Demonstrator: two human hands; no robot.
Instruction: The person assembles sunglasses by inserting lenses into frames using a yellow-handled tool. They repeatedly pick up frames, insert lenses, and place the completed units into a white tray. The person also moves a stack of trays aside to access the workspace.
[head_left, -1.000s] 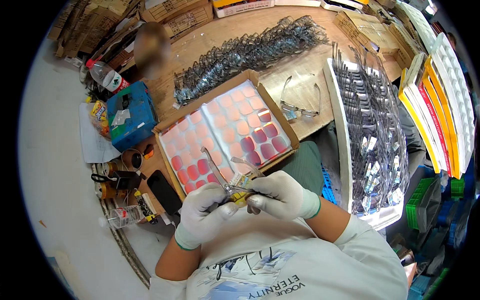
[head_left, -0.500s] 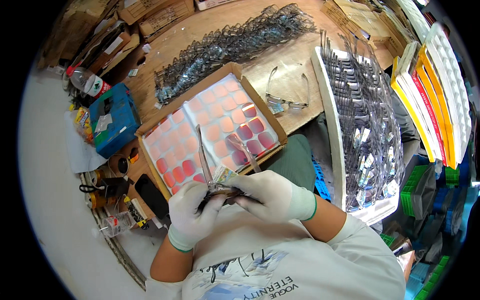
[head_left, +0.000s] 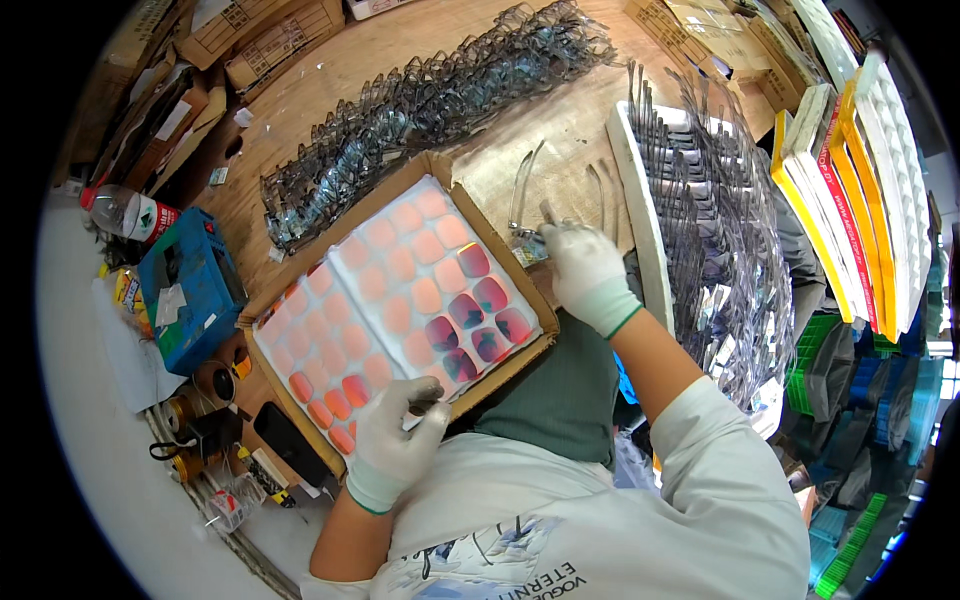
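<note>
My right hand point(head_left: 588, 268), in a white glove, reaches to the table just beyond the lens box and closes over eyeglasses point(head_left: 519, 200) there. Their thin temples stick out past the fingers; more than one pair seems to lie together, and the hand hides most of the fronts. My left hand point(head_left: 393, 445), gloved too, is over the near edge of the cardboard box point(head_left: 547, 345). Its fingers are curled towards the thumb around something dark I cannot make out. Rows of tinted lenses point(head_left: 466, 310), pale orange, red and purple, lie on white sheets in the box.
A long heap of eyeglass frames point(head_left: 400, 110) lies behind the box. At the right, a white foam tray point(head_left: 640, 200) holds many upright frames. To the left are a blue box point(head_left: 190, 290), a bottle point(head_left: 130, 213) and a black phone point(head_left: 290, 438).
My hands have parted. The right one has carried the eyeglasses from in front of my chest out to the pair on the table; the left stays near the box edge.
</note>
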